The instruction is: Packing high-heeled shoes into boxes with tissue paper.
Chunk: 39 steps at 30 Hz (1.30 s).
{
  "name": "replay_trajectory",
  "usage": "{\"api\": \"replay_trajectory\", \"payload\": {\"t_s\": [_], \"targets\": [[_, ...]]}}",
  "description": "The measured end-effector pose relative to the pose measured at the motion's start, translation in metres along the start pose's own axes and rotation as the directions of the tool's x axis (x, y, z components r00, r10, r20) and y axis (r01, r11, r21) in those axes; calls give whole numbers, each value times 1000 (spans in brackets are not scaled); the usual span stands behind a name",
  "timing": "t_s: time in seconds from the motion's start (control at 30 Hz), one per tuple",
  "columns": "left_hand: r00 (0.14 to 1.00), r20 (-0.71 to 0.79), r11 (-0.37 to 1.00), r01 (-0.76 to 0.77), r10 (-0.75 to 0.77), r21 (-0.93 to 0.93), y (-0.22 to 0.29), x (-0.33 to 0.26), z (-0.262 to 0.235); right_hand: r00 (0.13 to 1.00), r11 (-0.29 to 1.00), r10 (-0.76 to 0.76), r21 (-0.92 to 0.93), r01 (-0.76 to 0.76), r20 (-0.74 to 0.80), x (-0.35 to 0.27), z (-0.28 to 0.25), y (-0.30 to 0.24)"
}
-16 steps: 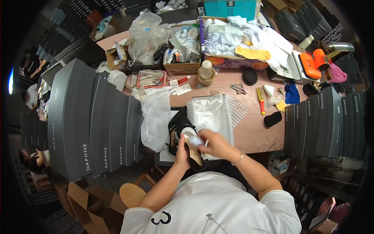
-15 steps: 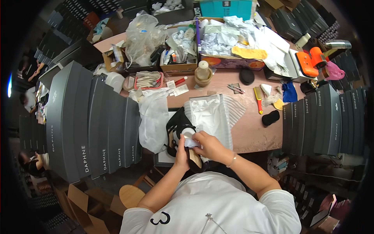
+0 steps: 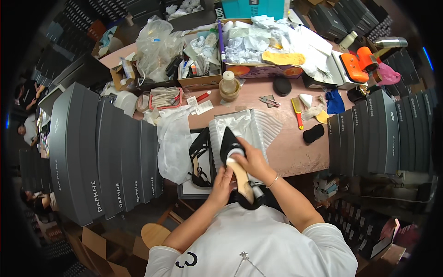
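Note:
A black pointed-toe shoe with a beige insole is held in front of my body, its toe pointing away from me. My right hand is closed round its front part. At the left side of the shoe, my left hand grips the edge near the middle. Something white shows inside the toe opening; my right fingers partly cover it. A second black strappy shoe lies to the left in an open shoe box with a white inside. White tissue paper on ribbed wrapping sits just beyond the held shoe.
Stacked dark shoe boxes wall the left side, and more boxes stand at the right. A yellow-red brush, a black sponge and scissors lie on the table. Crumpled paper fills a carton at the back.
The held shoe has turned and come up clear of the box, its toe now showing beyond my right hand. My right hand has shifted from the shoe's opening to around its front.

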<state>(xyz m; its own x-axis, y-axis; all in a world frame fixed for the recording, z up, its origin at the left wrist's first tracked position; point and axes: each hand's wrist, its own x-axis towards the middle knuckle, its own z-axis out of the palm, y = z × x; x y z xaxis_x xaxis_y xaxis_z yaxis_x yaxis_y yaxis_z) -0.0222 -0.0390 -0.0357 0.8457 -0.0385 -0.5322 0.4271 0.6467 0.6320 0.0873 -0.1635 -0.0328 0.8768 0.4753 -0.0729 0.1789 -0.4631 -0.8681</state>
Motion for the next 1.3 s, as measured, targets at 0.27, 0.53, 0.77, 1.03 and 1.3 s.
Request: {"api": "replay_trajectory", "payload": {"t_s": [0.27,0.53,0.77,1.03,1.3], "targets": [[862,445,-255,-386,243,887,51,19,-145,992,825,38,-564,38,123,38,48,97],[838,546,-573,-457,-20,680,59,51,-171,791,576,-364,-548,606,492,6,36,82],[731,619,-383,-505,287,774,129,18,-95,850,881,-413,-93,464,326,14,-16,56],[945,317,672,-283,75,684,143,-32,-34,874,945,-38,301,-126,484,-11,-74,-81],[957,289,886,-119,-18,449,115,-36,-32,832,681,-71,637,-363,550,-22,-44,-41]]}}
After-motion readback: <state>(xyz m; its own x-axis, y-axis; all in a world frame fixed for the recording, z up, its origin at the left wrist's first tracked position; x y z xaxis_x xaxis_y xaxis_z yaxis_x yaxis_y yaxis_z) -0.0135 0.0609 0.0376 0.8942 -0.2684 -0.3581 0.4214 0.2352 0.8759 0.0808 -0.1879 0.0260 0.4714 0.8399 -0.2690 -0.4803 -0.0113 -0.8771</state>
